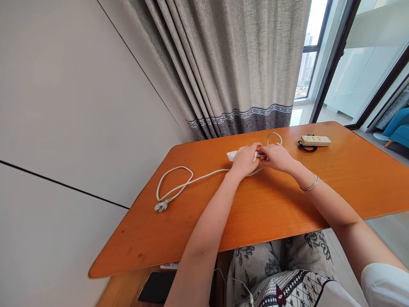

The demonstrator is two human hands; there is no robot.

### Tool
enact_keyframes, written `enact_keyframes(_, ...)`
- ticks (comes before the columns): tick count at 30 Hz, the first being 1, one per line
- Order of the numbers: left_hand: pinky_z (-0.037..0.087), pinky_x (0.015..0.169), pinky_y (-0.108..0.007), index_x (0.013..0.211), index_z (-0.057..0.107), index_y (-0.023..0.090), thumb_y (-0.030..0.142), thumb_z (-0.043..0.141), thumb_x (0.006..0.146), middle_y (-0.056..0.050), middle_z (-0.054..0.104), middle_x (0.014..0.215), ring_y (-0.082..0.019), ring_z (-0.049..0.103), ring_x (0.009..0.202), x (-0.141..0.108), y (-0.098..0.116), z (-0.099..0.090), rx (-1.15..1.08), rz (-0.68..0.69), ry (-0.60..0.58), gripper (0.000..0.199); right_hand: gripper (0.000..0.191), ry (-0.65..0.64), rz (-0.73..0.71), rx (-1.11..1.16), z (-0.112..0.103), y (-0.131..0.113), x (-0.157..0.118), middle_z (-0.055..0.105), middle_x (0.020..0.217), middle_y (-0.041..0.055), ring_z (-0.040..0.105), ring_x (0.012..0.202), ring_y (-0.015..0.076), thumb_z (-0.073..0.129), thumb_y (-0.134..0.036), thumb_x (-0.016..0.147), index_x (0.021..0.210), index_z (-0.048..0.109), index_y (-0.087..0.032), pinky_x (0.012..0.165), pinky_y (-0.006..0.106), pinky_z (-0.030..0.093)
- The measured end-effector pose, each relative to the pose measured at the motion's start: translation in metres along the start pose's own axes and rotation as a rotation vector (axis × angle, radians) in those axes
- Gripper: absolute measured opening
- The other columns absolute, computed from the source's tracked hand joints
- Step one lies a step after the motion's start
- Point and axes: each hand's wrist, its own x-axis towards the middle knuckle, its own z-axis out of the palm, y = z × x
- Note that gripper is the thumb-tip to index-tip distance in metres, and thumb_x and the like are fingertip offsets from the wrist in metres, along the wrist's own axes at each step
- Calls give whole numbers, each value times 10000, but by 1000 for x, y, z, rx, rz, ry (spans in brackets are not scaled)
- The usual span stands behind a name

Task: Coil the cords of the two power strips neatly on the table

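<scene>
Near the middle of the wooden table, my left hand [246, 158] is closed over a white power strip [231, 156], whose left end sticks out past the hand. Close beside it, my right hand [277, 157] has its fingers pinched on the white cord [259, 156] where it leaves the strip's right end. The fingers of both hands nearly touch, and most of the strip is hidden beneath them. From there the cord makes a small loop behind my right hand and runs left across the table to a grey-white plug [161, 207].
A second, cream power strip [316, 140] with a black cord [307, 149] lies at the right back of the table [275, 204]. Below the front edge is a dark flat object [158, 286] on a lower surface. A grey curtain [243, 64] hangs behind; a wall stands left.
</scene>
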Motion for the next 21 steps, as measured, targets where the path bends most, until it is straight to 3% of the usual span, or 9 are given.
enact_keyframes(6, 392, 996, -455, 923, 692, 237, 74, 575, 792, -118, 713, 1061, -340, 638, 1051, 1, 10, -25, 224, 51, 145, 240, 336, 177, 52, -50, -9, 0, -7, 734, 1109, 160, 627, 1124, 340, 607, -200, 813, 1142, 654, -150, 1049, 484, 370)
enact_keyframes(9, 403, 975, -436, 889, 702, 232, 94, 573, 806, -103, 714, 1058, -312, 644, 1038, 1, 4, -38, 295, 54, 278, 206, 426, 289, 87, -22, -10, 10, -9, 642, 1332, 203, 550, 1284, 373, 601, -113, 761, 1184, 647, -134, 1118, 532, 365)
enact_keyframes(12, 434, 951, -406, 883, 703, 219, 101, 567, 802, -81, 716, 1046, -275, 653, 1019, 0, -6, -52, 351, 38, 433, 197, 562, 425, 87, 175, -10, 17, -8, 601, 1417, 179, 605, 1246, 320, 459, -24, 781, 1310, 579, -172, 1006, 494, 488)
enact_keyframes(14, 454, 944, -380, 879, 699, 211, 99, 565, 788, -67, 715, 1026, -251, 658, 1007, -1, -14, -63, 350, 37, 533, 198, 573, 483, 81, 406, -11, 21, -6, 707, 1232, 122, 711, 964, 239, 396, -24, 801, 1319, 552, -214, 858, 425, 550)
enact_keyframes(17, 472, 947, -345, 836, 678, 205, 94, 561, 761, -53, 707, 965, -223, 655, 985, -2, -30, -82, 283, 18, 724, 177, 466, 640, 86, 756, -14, 34, -1, 721, 866, 4, 637, 599, 133, 398, -72, 802, 1204, 566, -236, 670, 310, 529)
enact_keyframes(21, 485, 916, -321, 768, 620, 199, 116, 568, 738, -26, 663, 841, -195, 640, 922, -2, -60, -107, 54, -117, 1011, 102, 241, 920, 141, 1050, -19, 71, 5, 601, 686, -46, 557, 539, 97, 441, -133, 788, 960, 570, -240, 549, 240, 420)
